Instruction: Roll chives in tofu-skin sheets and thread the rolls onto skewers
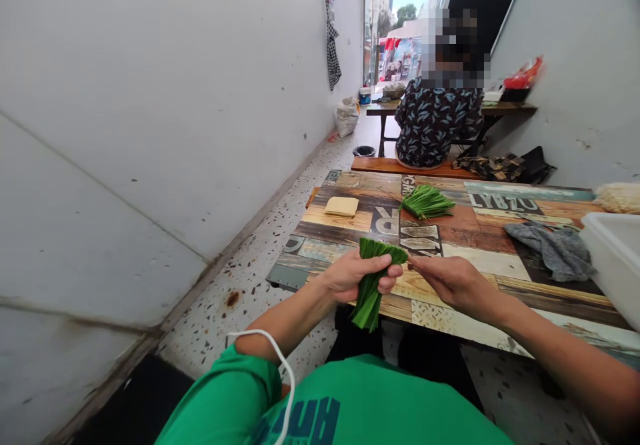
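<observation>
My left hand (360, 275) is wrapped round a bunch of green chives (369, 305), held over the near edge of the table with the stalks running up and down. The fingertips of my right hand (450, 281) are pinched together at the right side of the bunch's upper end. Whatever they grip there is too small to make out. Farther back on the table lies a second bunch of chives (427, 202), with thin light sticks poking out at its left. A small stack of pale yellow squares (342, 206) sits to the left of that bunch.
On the right of the wood-patterned table (480, 238) are a crumpled grey cloth (553, 248) and a white plastic tub (613, 258). A person (440, 121) sits on a bench (375, 165) beyond, back turned, at another table. A wall runs along the left.
</observation>
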The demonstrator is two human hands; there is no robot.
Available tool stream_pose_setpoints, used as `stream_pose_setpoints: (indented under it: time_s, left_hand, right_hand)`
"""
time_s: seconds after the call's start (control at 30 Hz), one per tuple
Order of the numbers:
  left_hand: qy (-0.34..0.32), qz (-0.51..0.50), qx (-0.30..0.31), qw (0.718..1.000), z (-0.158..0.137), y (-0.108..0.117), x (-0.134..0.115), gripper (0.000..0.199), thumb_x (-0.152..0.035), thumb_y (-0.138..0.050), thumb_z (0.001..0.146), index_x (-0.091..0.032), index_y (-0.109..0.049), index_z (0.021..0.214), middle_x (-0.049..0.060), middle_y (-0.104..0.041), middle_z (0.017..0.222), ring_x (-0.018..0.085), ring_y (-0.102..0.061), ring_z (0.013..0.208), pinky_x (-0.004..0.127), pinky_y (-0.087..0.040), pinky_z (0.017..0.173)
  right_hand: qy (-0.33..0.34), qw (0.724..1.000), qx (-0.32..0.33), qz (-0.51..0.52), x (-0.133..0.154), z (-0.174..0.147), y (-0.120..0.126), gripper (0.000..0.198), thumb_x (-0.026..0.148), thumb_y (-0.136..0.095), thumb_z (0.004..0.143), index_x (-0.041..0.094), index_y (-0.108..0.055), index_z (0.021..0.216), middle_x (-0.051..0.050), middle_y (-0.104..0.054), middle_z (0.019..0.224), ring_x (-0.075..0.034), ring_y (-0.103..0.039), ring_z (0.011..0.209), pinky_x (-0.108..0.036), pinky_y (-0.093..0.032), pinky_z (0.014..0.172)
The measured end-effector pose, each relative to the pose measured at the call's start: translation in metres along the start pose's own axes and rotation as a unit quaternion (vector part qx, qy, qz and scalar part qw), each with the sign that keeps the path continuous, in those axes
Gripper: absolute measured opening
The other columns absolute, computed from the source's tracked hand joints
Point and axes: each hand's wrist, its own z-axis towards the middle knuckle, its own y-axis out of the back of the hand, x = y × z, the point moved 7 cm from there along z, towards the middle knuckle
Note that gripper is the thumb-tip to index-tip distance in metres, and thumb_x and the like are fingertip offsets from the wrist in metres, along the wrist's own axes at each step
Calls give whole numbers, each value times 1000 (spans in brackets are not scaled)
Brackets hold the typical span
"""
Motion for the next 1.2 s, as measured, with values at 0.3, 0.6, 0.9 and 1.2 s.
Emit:
stream_pose_setpoints:
  time_s: [0.3,0.6,0.9,1.2]
  left_hand:
    - [-44,-1,-25,999,-19,6,-16,28,-27,-80,74,-12,-58,81,-5,-42,65,2,-36,48,15,-28,46]
    - [-176,392,-354,831,-57,130,-113,15,-29,-60,88,-14,-57,83,0,-53,68,9,-45,54,20,-37,52]
    - [3,903,-239,356,54,179,-71,32,-12,-37,95,-10,-58,119,17,-64,104,25,-60,100,35,-45,86]
    - [-66,866,-124,480,38,210,-74,88,-49,-80,67,-12,-46,139,20,-54,136,31,-52,124,41,-38,106]
  right_hand:
    - [53,997,-43,-33,-24,-36,7,31,19,-47,94,25,-64,120,-4,-76,95,-16,-73,76,-25,-56,67]
    - [-386,877,32,-286,-233,-188,46,34,28,-38,86,29,-68,101,-10,-70,68,-32,-65,55,-43,-46,53]
    - [-353,876,-107,-310,-264,-180,54,26,40,-51,84,28,-59,62,-8,-55,55,-29,-63,60,-45,-44,58]
    - [-237,943,-46,-230,-156,-60,-16,26,30,-47,91,17,-69,88,-13,-68,87,-26,-63,82,-37,-47,70]
